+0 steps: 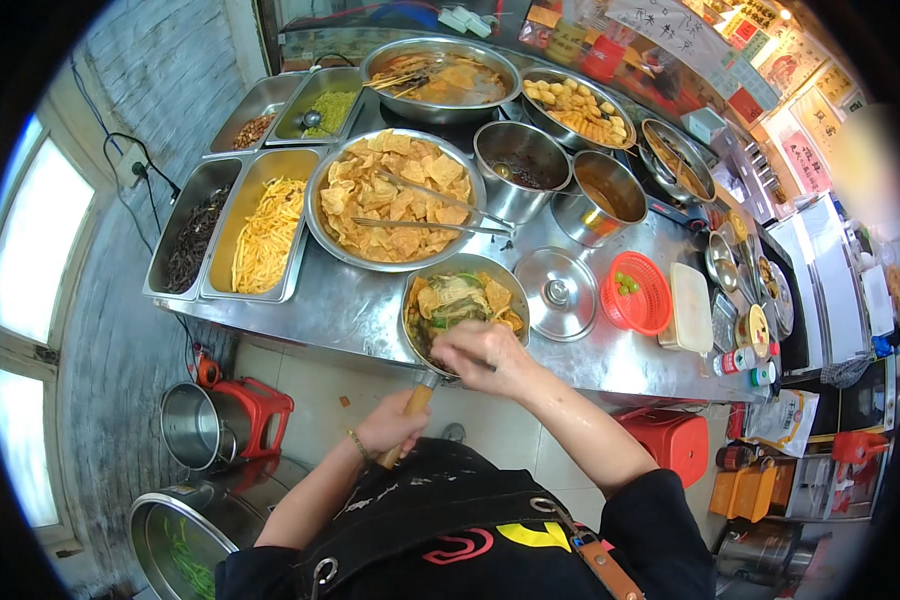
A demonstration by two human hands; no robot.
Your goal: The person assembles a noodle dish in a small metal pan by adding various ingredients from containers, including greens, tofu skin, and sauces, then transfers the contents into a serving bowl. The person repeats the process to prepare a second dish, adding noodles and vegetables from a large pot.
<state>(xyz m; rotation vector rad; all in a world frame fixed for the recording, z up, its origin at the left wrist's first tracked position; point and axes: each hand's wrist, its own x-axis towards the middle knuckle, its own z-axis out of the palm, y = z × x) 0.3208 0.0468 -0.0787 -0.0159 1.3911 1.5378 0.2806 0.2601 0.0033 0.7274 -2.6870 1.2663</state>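
Observation:
My left hand [393,428] is wrapped round the wooden handle [417,402] of a metal saucepan [409,312] at the counter's front edge. Noodles [460,305], crisp yellow pieces [498,297] and some greens fill the pan. Over its near right rim hovers my right hand [485,357], fingers curled together and slightly blurred; what they hold, if anything, is hidden. Just beyond the pan stands a wide bowl of crisp fried sheets [400,185], with metal tongs [425,225] lying across it. A steel lid [558,291] with a knob lies right of the pan.
Steel trays of yellow shreds [268,240] and dark strips [196,240] line the left. Behind are a broth pot with skewers [440,75] and two deep pots [598,195]. A red basket [637,290] sits right. Below are a red stool [670,440] and large pots [205,425].

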